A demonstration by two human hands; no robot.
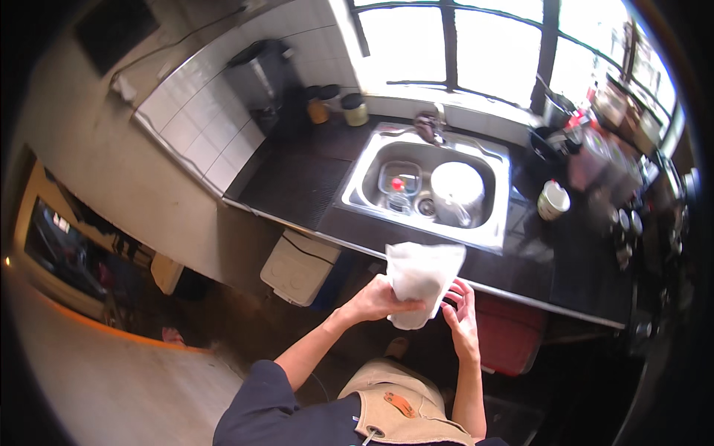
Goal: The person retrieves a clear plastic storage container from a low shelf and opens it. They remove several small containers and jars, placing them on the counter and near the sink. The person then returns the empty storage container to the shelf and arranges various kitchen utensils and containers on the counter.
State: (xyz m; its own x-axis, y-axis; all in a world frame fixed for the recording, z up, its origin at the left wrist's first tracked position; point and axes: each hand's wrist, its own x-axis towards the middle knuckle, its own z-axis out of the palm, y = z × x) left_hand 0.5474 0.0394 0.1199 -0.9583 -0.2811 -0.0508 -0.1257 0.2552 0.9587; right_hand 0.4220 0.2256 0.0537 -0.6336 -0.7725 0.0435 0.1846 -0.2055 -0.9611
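Note:
A white pouch-like bag is upright in front of my body, just short of the counter's front edge. My left hand grips it from the left, with the thumb across its near face. Beside the bag's right edge is my right hand, its fingers apart and partly behind the bag; whether they touch it I cannot tell. Beyond the bag, a steel sink holds a clear plastic container, a clear bottle with a red cap and a white rounded vessel.
A patterned cup stands on the dark counter right of the sink, near crowded kitchenware. Lidded jars stand at the back left. Under the counter are a white-lidded box and a red container.

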